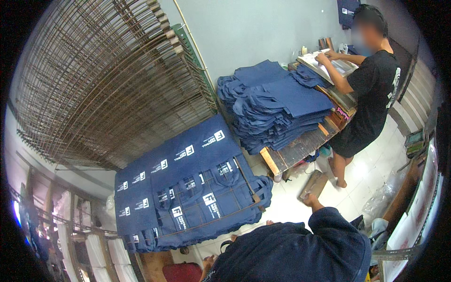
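- While the right hand [309, 200] looks closed on the near end of a brown slab [316, 184], the left hand [208, 261] barely shows; can't tell its grip.
- Slab sits over the floor [287, 202], near the desk [297, 151]; floor contact unclear.
- Step in hand, probably: positioning the slab, printed bags [212, 207] laid out to the left.
- Next move likely calls for a firm hold, slab clear of the bags.

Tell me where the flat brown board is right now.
In the head view, the flat brown board is right of centre, in the right hand, with the co-worker's bare foot just to its right.
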A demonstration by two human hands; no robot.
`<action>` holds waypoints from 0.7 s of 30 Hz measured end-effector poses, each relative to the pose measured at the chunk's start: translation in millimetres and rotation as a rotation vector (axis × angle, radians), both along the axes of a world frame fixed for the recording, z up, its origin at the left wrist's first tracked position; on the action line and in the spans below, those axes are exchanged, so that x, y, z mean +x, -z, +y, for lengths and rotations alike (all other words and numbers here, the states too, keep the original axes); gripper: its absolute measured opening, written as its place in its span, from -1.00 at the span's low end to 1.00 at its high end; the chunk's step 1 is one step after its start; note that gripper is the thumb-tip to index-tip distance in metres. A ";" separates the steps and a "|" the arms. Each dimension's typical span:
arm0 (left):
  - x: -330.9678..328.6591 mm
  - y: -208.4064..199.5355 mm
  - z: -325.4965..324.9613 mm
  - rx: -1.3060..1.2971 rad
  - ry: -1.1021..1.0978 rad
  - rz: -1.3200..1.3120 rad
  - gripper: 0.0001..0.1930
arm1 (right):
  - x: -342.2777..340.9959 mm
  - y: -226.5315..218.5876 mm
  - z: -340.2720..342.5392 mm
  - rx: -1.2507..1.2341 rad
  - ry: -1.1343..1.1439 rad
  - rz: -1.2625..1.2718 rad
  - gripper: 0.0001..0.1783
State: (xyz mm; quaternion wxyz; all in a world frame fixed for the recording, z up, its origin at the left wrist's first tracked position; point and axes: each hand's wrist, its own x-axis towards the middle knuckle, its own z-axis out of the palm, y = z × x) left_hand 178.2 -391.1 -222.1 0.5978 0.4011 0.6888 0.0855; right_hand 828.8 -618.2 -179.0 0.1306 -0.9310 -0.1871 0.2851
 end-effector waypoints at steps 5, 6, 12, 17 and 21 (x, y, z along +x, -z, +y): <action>-15.5 1.8 -5.0 0.274 0.723 0.425 -0.67 | -0.9 -48.4 24.2 -0.031 -0.071 0.084 -0.45; -14.4 2.4 -0.6 0.371 0.903 0.506 -0.67 | 5.7 -37.5 25.0 -0.007 -0.053 0.093 -0.46; -6.9 10.2 -7.6 0.637 1.210 0.672 -0.62 | -3.4 -68.7 41.7 0.033 -0.045 0.103 -0.47; -9.3 20.9 -12.8 0.692 1.034 0.352 -0.51 | -16.6 -134.3 67.1 0.183 0.168 0.009 -0.47; -14.1 23.3 -23.4 0.486 0.864 0.390 -0.51 | -2.8 -147.1 91.3 0.447 0.314 -0.171 -0.48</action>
